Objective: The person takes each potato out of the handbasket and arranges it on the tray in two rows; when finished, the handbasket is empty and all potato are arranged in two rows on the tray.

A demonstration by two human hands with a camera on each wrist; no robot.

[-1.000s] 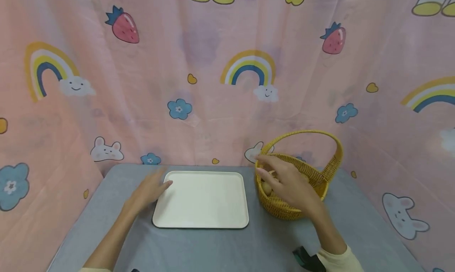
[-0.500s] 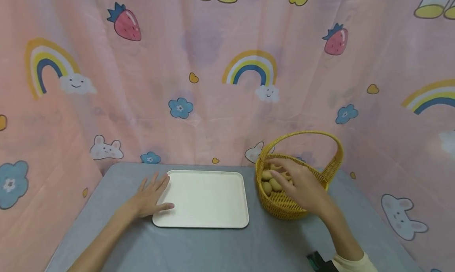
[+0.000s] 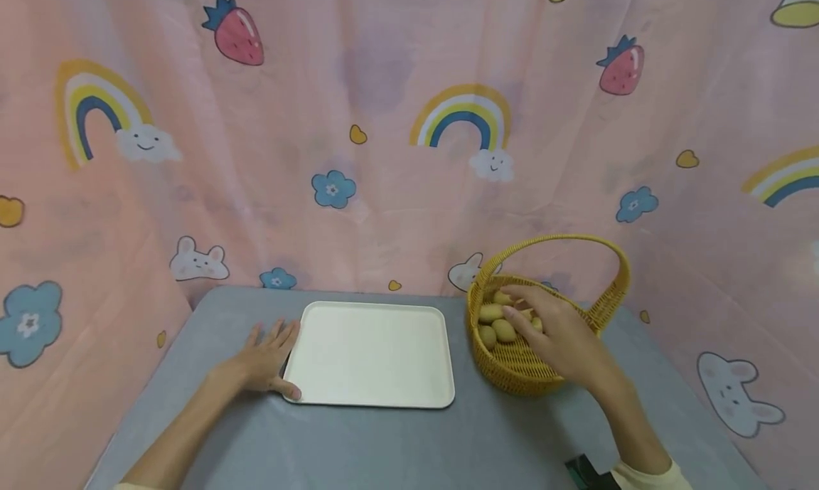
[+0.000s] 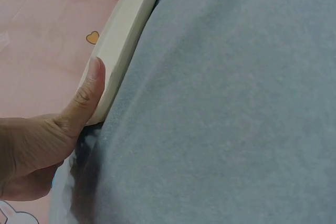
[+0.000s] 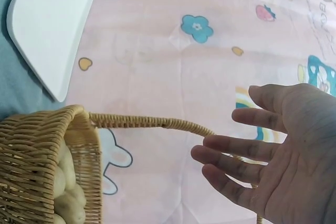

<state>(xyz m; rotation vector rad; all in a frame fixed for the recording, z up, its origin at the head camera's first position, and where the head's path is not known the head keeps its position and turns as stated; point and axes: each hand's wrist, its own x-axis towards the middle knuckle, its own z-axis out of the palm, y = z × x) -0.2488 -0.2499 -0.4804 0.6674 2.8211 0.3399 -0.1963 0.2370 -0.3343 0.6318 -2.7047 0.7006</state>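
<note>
A white rectangular tray (image 3: 371, 355) lies flat on the table. My left hand (image 3: 262, 362) rests along its left side with the fingers spread. In the left wrist view, the thumb (image 4: 86, 95) lies on the tray's rim (image 4: 118, 56). To the right of the tray stands a yellow wicker basket (image 3: 512, 383) with a tall arched handle. Several small potatoes (image 3: 503, 330) sit in its left and back part. Above the basket hovers my right hand (image 3: 563, 337), holding nothing. Its fingers are loosely extended in the right wrist view, and some potatoes are hidden behind it.
Grey cloth covers the table (image 3: 384, 447). Behind it and at both sides hangs a pink curtain (image 3: 397, 220) with printed rainbows and strawberries. The basket's handle (image 3: 623, 277) arches up beside my right hand.
My left hand has come down from over the tray's far left corner to its left side, thumb now near the front corner. My right hand has drifted slightly right, uncovering more potatoes.
</note>
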